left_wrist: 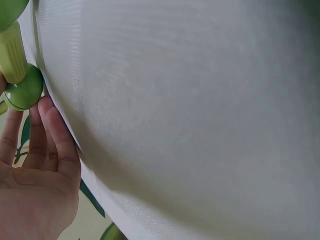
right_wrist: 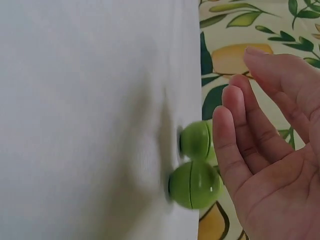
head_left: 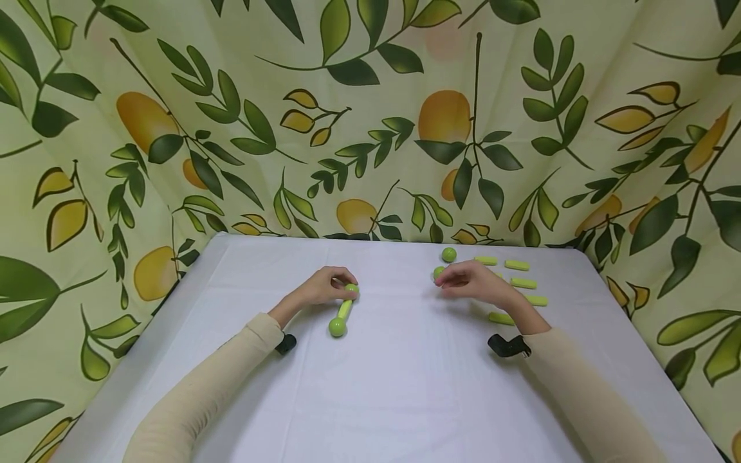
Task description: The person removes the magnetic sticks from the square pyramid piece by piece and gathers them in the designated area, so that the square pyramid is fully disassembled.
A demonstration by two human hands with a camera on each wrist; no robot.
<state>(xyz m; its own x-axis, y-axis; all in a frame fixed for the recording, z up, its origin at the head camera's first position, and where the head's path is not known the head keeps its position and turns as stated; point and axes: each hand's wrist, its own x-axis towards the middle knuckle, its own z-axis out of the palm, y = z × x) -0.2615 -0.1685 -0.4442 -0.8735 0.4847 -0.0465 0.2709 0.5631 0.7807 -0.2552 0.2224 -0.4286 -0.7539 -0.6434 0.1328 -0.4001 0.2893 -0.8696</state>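
Note:
In the head view, my left hand (head_left: 320, 287) pinches a glossy green ball (head_left: 352, 291) between thumb and fingers. A yellow-green stick (head_left: 344, 310) joins it to a second green ball (head_left: 338, 327) on the nearer side. The left wrist view shows fingertips against the gripped ball (left_wrist: 26, 89), at one end of the ribbed stick (left_wrist: 12, 55). Above the right part of the table, my right hand (head_left: 480, 283) hovers with loosely bent fingers and holds nothing. Beside it are two loose green balls, one farther back (head_left: 448, 254) and one partly behind the fingertips (head_left: 438, 273).
Several yellow-green sticks (head_left: 523, 283) lie at the back right of the table, some partly hidden by my right hand. A white cloth (head_left: 393, 386) covers the table. A leaf-and-fruit patterned curtain (head_left: 382, 141) hangs behind it and along the sides.

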